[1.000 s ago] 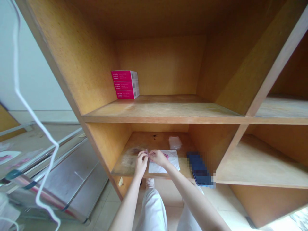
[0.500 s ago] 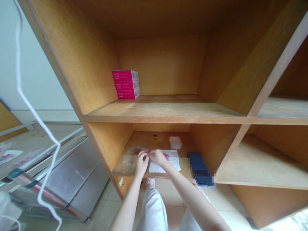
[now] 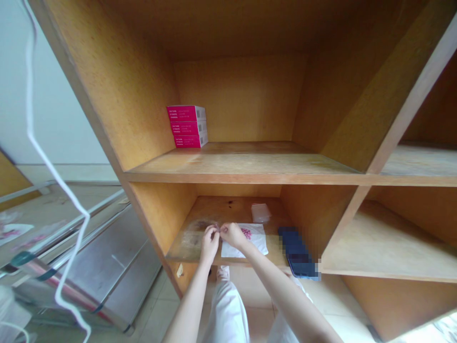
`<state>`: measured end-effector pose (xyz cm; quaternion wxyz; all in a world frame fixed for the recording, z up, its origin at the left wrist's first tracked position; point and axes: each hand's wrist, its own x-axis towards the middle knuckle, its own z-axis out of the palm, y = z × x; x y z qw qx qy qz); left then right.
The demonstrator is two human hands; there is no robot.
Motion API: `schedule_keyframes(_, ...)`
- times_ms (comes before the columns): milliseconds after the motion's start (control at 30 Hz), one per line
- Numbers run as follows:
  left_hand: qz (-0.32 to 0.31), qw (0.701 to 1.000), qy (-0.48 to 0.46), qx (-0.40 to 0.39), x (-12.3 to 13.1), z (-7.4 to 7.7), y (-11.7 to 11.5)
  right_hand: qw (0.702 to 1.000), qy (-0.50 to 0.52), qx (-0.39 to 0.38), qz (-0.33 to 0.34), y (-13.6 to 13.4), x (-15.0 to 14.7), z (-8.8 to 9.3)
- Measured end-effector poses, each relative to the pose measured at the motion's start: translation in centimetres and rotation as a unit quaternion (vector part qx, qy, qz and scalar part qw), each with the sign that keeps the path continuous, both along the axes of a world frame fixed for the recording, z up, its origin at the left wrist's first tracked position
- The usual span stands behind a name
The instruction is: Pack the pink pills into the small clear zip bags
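Pinching a small pinkish thing [image 3: 216,228] with left hand [image 3: 210,238] and right hand [image 3: 231,234] close together, apparently being partway through, leaving pink pieces [image 3: 246,233] loose on a white sheet [image 3: 257,246].

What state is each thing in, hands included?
Left bare hand: pinching small pinkish item
Right bare hand: curled, hold unclear
Small pink pieces: clustered
White rectangular sheet: flat
Pink-and-white cardboard boxes: stacked three high
Clear plastic packet: lying flat
White cable: hanging, bent
Dark blue item: blurred, unclear

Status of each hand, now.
Left hand: closed, pinching a small pinkish item, too small to identify.
Right hand: fingers curled closed at that item; its grip can't be told.
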<state>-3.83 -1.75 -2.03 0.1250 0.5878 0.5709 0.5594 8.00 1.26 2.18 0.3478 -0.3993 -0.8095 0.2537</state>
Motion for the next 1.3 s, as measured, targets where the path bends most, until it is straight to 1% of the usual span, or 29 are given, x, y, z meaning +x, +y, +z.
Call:
schedule_keyframes(267,0.009,1.0,0.006,0.006,-0.2,-0.3,0.0,1.0,-0.013,0.014,-0.011,0.0,-0.2,-0.3)
schedule_keyframes(500,0.016,1.0,-0.007,0.004,-0.4,-0.6,0.1,1.0,-0.007,0.006,-0.017,-0.3,-0.5,0.1)
schedule_keyframes(700,0.026,1.0,-0.014,-0.002,-0.5,-0.5,-0.1,0.997,-0.036,-0.007,-0.069,-0.4,-0.4,0.5)
schedule_keyframes(833,0.011,1.0,-0.022,0.005,-0.5,-0.7,0.1,0.996,-0.048,0.002,-0.076,-0.2,-0.4,0.5)
schedule_keyframes(900,0.004,1.0,-0.025,0.007,-0.5,-0.7,0.2,0.996,-0.053,0.003,-0.073,-0.2,-0.4,0.5)
schedule_keyframes(1067,-0.004,0.999,-0.037,0.015,-0.4,-0.5,0.0,0.997,-0.068,0.001,-0.042,-0.1,-0.5,0.7)
schedule_keyframes(1233,-0.014,0.999,-0.041,0.02,-0.2,-0.2,-0.1,0.997,-0.056,0.034,-0.043,-0.2,-0.5,0.8)
schedule_keyframes(1300,-0.018,0.999,-0.041,0.02,-0.3,-0.2,0.0,0.997,-0.054,0.05,-0.023,-0.2,-0.6,0.7)
